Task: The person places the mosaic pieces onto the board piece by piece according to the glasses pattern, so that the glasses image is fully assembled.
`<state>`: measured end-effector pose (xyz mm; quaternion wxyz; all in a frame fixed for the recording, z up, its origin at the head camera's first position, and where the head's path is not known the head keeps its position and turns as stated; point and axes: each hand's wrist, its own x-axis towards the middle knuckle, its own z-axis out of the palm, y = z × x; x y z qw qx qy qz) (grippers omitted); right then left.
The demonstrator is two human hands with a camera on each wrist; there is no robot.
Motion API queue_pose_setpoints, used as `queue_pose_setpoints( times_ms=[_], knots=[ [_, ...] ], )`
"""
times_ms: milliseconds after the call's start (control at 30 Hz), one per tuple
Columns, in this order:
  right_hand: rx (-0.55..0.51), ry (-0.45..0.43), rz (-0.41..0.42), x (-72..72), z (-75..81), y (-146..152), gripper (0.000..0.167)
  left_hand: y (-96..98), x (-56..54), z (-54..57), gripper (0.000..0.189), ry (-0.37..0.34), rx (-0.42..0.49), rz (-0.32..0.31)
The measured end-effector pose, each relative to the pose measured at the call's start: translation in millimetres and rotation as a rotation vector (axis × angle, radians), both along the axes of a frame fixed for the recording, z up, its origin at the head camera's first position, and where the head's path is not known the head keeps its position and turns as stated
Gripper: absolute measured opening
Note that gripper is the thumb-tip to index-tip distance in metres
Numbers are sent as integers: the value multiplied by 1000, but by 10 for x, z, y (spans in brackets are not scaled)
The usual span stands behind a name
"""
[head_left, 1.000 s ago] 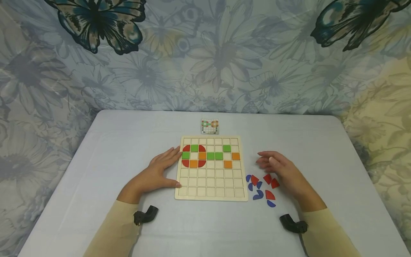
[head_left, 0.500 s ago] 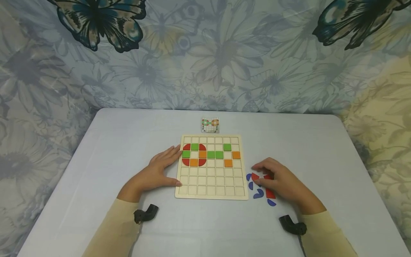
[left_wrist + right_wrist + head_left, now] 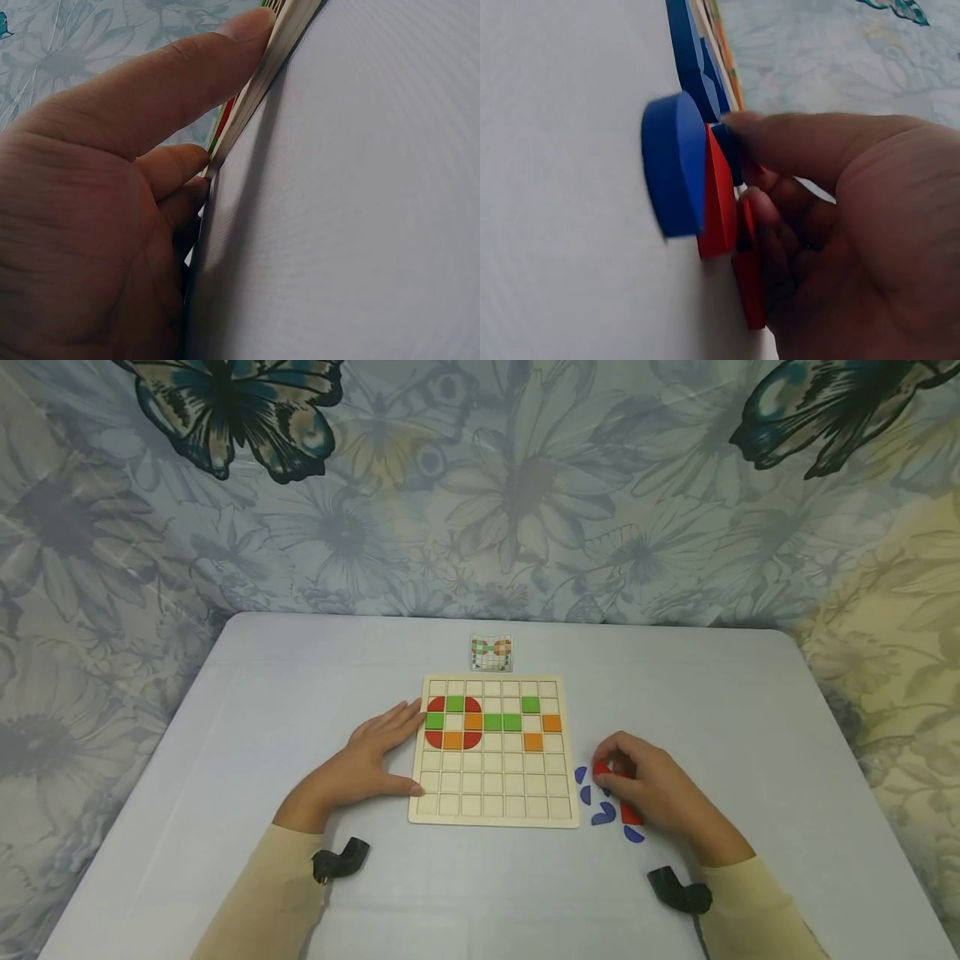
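Note:
A pale wooden grid board (image 3: 495, 785) lies on the table with green, orange and red tiles set in its upper rows. My left hand (image 3: 367, 758) rests along its left edge, fingers straight and thumb touching the lower side; the thumb (image 3: 180, 82) also shows against the edge in the left wrist view. Beside the board's right edge, my right hand (image 3: 656, 785) pinches a red quarter-circle piece (image 3: 601, 768) between thumb and forefinger. Several blue half-circle pieces (image 3: 603, 814) lie around that hand. Other red pieces (image 3: 630, 814) are partly hidden beneath it.
A small pattern card (image 3: 491, 653) lies just behind the board. The white-covered table (image 3: 337, 652) meets a flower-and-butterfly patterned cloth (image 3: 517, 510) at its back edge. Both wrists carry black camera mounts (image 3: 341, 860).
My right hand has come down and left onto the loose pieces and taken hold of a red one, shifting it slightly right. My left hand has stayed at the board.

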<state>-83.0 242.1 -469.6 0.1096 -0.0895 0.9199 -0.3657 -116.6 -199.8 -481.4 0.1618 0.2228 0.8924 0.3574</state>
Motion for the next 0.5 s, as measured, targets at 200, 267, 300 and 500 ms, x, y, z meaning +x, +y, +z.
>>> queue_pose_setpoints(
  times_ms=[200,267,300,500],
  knots=[
    [-55,15,-94,16,41,-4,26,8,2,11,117,5,-3,-8],
    [-90,24,-121,8,66,-3,28,10,2,15,116,3,-3,-6],
    [-111,26,-131,2,80,-5,28,10,1,16,116,3,-4,-4],
    [-163,52,-154,-38,160,-58,27,6,-2,9,116,1,-6,-3]
  ],
)
